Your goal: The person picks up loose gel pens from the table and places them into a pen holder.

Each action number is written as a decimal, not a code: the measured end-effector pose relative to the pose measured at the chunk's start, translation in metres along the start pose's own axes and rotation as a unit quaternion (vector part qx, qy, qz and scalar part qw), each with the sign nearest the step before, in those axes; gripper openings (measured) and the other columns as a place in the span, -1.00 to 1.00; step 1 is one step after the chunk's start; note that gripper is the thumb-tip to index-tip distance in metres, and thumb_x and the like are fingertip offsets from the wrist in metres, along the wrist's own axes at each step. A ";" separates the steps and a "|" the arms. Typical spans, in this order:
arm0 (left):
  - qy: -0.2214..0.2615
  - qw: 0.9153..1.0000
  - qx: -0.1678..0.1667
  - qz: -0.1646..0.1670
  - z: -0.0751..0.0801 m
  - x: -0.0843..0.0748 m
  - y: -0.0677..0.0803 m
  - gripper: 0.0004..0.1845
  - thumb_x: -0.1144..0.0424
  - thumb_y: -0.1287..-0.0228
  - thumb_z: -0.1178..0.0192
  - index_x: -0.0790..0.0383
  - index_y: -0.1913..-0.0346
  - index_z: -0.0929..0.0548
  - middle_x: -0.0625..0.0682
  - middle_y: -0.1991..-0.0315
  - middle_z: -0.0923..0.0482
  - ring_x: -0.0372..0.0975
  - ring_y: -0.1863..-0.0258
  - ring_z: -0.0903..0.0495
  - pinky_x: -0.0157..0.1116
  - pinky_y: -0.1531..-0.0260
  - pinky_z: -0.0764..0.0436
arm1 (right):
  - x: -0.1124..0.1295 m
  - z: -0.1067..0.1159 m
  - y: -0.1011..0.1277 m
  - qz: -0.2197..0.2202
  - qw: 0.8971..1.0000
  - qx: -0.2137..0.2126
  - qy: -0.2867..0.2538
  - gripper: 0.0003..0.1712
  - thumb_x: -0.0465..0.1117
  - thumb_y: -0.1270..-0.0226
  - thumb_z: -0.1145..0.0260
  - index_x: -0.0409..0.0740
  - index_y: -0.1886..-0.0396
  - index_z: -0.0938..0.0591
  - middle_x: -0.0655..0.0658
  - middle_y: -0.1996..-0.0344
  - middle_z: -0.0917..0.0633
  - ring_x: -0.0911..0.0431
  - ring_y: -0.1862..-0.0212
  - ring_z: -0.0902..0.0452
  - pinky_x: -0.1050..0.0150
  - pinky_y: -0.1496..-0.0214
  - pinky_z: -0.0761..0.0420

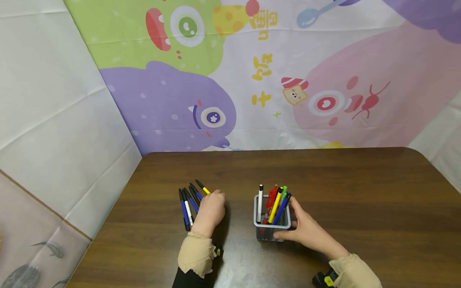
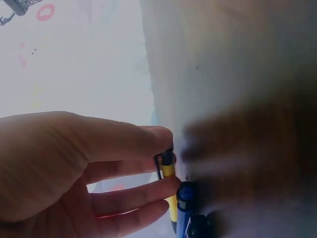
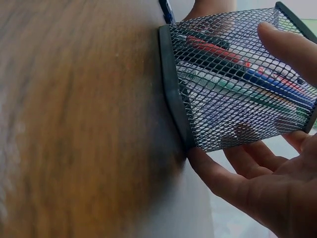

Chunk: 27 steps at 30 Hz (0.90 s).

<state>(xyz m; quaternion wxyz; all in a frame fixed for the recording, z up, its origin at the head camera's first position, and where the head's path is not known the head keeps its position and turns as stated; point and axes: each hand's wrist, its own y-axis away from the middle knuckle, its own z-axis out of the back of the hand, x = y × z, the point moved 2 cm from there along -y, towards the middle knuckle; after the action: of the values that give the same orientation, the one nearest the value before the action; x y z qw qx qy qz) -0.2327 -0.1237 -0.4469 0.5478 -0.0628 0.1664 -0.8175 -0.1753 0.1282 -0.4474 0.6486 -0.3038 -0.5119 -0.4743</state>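
Note:
Several pens [image 1: 189, 204], mostly blue and black, lie side by side on the brown table [image 1: 360, 192]. My left hand [image 1: 215, 196] rests over their right side. In the left wrist view, thumb and fingers [image 2: 148, 139] pinch a yellow pen [image 2: 169, 173] with a black tip, next to a blue pen [image 2: 185, 198]. My right hand [image 1: 289, 220] grips a mesh pen holder [image 1: 270, 230] standing on the table, thumb at its near base and fingers round its far side. The mesh pen holder [image 3: 237, 79] contains several pens: white, red, yellow, green, blue.
A colourful cartoon backdrop [image 1: 252, 72] hangs behind the table's far edge, and white sheeting [image 1: 54, 112] covers the left side. The table's left edge [image 1: 108, 216] runs close to the lying pens. Bare wood stretches to the right of the holder.

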 end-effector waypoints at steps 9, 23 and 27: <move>-0.016 0.999 -0.041 0.009 0.028 -0.014 -0.006 -0.77 0.61 0.19 -0.23 0.22 0.61 -0.49 0.08 0.52 -0.45 -0.06 0.58 -0.44 -0.18 0.55 -0.43 | 0.000 0.001 0.000 0.012 1.000 -0.007 0.002 0.10 -0.12 0.15 -0.52 -0.01 -0.33 -0.02 -0.27 -0.19 -0.31 -0.14 -0.16 -0.33 0.30 0.07 -0.56; 0.064 0.989 -0.127 0.041 0.072 -0.021 -0.008 -0.74 0.69 0.10 -0.10 0.28 0.44 -0.59 0.11 0.41 -0.51 -0.01 0.45 -0.52 -0.13 0.35 -0.52 | -0.001 0.000 0.001 0.013 1.000 0.000 0.004 0.13 -0.11 0.14 -0.51 -0.06 -0.34 0.01 -0.35 -0.20 -0.28 -0.18 -0.14 -0.35 0.24 0.10 -0.58; 0.096 0.985 -0.133 0.058 0.084 -0.024 -0.006 -0.71 0.70 0.08 -0.08 0.30 0.35 -0.58 0.13 0.39 -0.53 -0.01 0.42 -0.55 -0.14 0.33 -0.53 | 0.000 0.000 0.001 0.005 1.000 -0.002 -0.002 0.13 -0.12 0.16 -0.52 -0.02 -0.34 0.01 -0.32 -0.20 -0.29 -0.17 -0.12 -0.37 0.26 0.12 -0.59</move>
<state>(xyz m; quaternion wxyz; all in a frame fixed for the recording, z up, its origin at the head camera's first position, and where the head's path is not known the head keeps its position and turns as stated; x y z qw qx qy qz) -0.2046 -0.1165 -0.3643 0.5628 -0.0468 0.3288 -0.7570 -0.1747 0.1281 -0.4476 0.6496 -0.3086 -0.5108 -0.4711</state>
